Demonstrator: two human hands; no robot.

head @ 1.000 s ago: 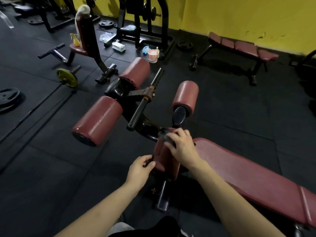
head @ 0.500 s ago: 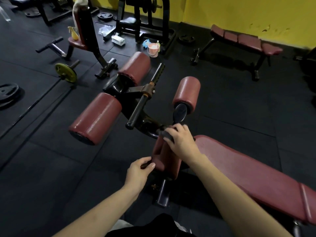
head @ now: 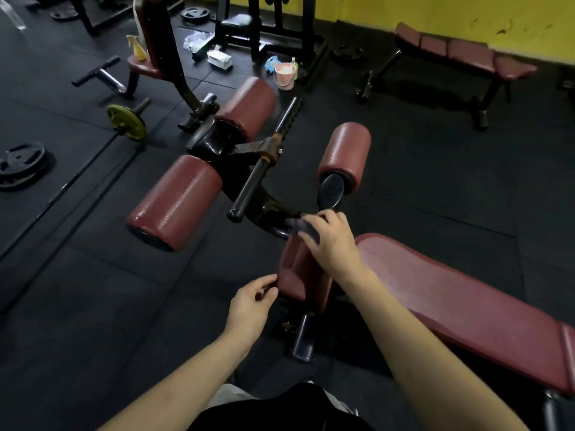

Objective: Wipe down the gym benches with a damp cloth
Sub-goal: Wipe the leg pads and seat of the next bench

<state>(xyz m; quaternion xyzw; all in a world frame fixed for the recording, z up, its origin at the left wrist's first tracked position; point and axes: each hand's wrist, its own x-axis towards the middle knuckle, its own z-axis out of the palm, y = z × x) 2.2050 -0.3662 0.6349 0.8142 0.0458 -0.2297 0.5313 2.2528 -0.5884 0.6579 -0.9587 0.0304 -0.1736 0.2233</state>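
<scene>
Right hand (head: pixel 331 241) grips dark cloth (head: pixel 300 228) on roller pad (head: pixel 303 269); left hand (head: pixel 250 306), at 7 o'clock, pinches pad's edge; wipe downward firmly.

Our right hand (head: pixel 334 244) reaches forward on a bare, nearly straight arm, back of the hand up, fingers curled downward around a dark cloth (head: pixel 300 228) that bunches just beyond the fingertips. Our left hand (head: pixel 250 306) sits lower and nearer, thumb and fingers loosely bent toward each other, forearm bare.
</scene>
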